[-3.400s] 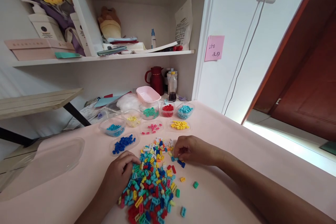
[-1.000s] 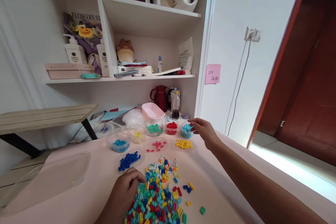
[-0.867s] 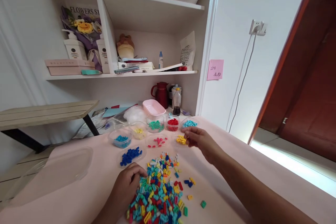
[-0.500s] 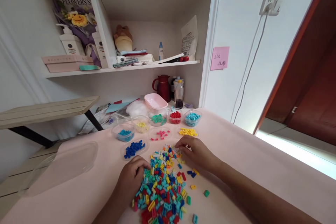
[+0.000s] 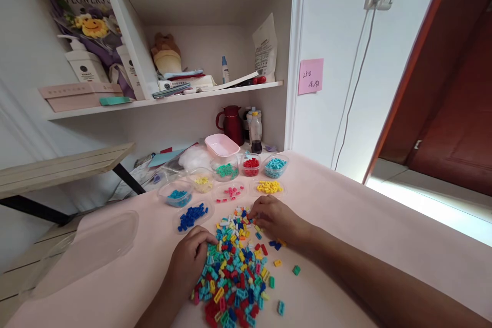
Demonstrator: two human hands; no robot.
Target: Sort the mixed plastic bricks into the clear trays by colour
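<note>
A heap of small toy building bricks in many colours lies on the pink table cover. At the heap's left edge rests my left hand, its fingers loosely curled and the index fingertip against the bricks. My right hand reaches down to the heap's far right side, fingers bent together over white and orange bricks. What either hand holds is hidden. Just beyond are clear tubs of sorted bricks: dark blue bricks, pink bricks and yellow bricks.
Farther back stand tubs of blue bricks, green bricks, red bricks and light-blue bricks. Behind them are a pink basin, a red jug and a bottle. A clear lid lies at left.
The view has turned slightly right, so everything sits farther left. My right hand's fingers have drawn closer together over the far bricks. My left hand stays by the heap.
</note>
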